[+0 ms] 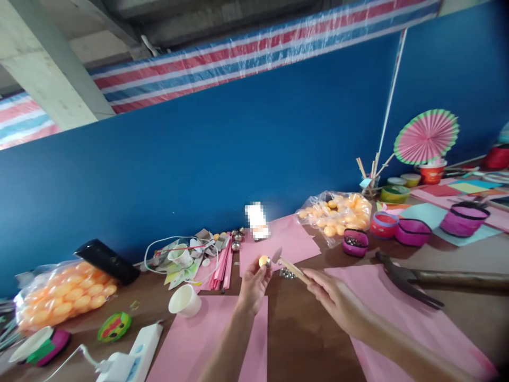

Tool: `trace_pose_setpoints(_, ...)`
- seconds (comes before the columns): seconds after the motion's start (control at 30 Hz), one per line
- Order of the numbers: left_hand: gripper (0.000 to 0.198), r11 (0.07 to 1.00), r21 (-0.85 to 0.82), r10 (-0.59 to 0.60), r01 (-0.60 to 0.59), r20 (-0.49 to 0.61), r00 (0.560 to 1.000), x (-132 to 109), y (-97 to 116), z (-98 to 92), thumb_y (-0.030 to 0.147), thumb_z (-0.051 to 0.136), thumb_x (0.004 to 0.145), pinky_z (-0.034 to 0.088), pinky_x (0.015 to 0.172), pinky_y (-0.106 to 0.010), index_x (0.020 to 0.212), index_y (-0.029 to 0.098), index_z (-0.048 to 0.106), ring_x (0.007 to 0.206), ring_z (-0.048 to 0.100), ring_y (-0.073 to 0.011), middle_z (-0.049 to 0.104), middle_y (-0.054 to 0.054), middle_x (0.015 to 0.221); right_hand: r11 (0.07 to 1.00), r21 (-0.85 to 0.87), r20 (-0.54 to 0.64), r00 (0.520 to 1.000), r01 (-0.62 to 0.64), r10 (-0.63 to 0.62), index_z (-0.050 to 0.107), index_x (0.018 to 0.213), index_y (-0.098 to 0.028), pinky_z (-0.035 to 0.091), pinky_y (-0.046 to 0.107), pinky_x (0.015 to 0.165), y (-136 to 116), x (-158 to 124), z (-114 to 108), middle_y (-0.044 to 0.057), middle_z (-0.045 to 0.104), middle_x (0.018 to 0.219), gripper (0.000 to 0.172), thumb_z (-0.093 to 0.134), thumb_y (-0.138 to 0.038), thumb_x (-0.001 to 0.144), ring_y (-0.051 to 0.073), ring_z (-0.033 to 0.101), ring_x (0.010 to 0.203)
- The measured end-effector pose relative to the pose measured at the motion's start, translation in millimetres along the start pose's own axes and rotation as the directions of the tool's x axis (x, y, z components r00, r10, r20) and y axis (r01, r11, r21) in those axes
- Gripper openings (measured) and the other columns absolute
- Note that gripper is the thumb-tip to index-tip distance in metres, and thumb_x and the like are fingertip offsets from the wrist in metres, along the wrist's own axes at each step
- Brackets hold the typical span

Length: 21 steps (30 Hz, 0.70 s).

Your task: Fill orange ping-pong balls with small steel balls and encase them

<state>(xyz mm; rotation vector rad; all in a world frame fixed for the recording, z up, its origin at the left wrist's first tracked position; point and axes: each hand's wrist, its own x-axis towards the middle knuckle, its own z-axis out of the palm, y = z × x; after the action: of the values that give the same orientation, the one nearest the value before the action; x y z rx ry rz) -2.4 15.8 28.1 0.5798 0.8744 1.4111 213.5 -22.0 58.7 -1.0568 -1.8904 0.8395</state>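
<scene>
My left hand [253, 284] is raised over the brown table [302, 329], its fingers pinched round a small orange ball [263, 261]. My right hand [333, 297] grips the wooden handle of a small knife [287, 262]. The knife's metal blade points left and its tip sits right beside the ball. Pink paper sheets [278, 241] lie under and around both hands.
Bags of orange balls lie at the left [63, 297] and back centre [338, 212]. A claw hammer [417, 278] lies at the right. A white cup [185, 301], small pink tubs [411, 232], a glue gun [131, 358] and a pink paper fan [426, 137] stand around. A blue wall runs behind.
</scene>
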Motion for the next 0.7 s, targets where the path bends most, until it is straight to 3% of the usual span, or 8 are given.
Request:
trace_pose_setpoints(0.13,0.034,0.999,0.005,0.038,-0.039,0.037,0.999,-1.2,2.8,3.2,0.018,0.068,0.067,0.044,0.082,-0.026,0.101,0.017,0.061,0.084,0.060,-0.0132,0.063,-0.005,0.098,0.999,-0.034,0.009,1.000,0.026,-0.025,0.054,0.113,-0.025,0.050,0.032,0.074,3.2,3.5,8.8,0.006,0.063,0.103,0.032,0.040,-0.022,0.085,0.021,0.061,0.086)
trace_pose_setpoints(0.3,0.032,0.999,0.009,0.053,-0.053,0.049,0.997,-3.3,4.1,3.4,0.018,0.067,0.069,0.044,0.082,-0.027,0.100,0.018,0.062,0.082,0.061,-0.0129,0.065,-0.004,0.092,1.000,-0.019,0.015,1.000,-0.002,0.003,0.049,0.119,-0.021,0.048,0.032,0.080,0.0,2.7,9.9,0.009,0.059,0.111,0.034,0.035,-0.022,0.088,0.020,0.059,0.093)
trace_pose_setpoints(0.7,0.035,0.993,-0.120,-0.006,0.016,0.083,0.997,-3.9,0.7,5.2,0.017,0.064,0.071,0.044,0.085,-0.027,0.106,0.021,0.060,0.091,0.060,-0.0149,0.064,-0.005,0.101,1.000,-0.010,0.048,0.999,-0.009,0.010,0.051,0.117,-0.023,0.047,0.030,0.076,-5.5,6.5,4.5,0.007,0.061,0.100,0.032,0.036,-0.022,0.088,0.018,0.058,0.086)
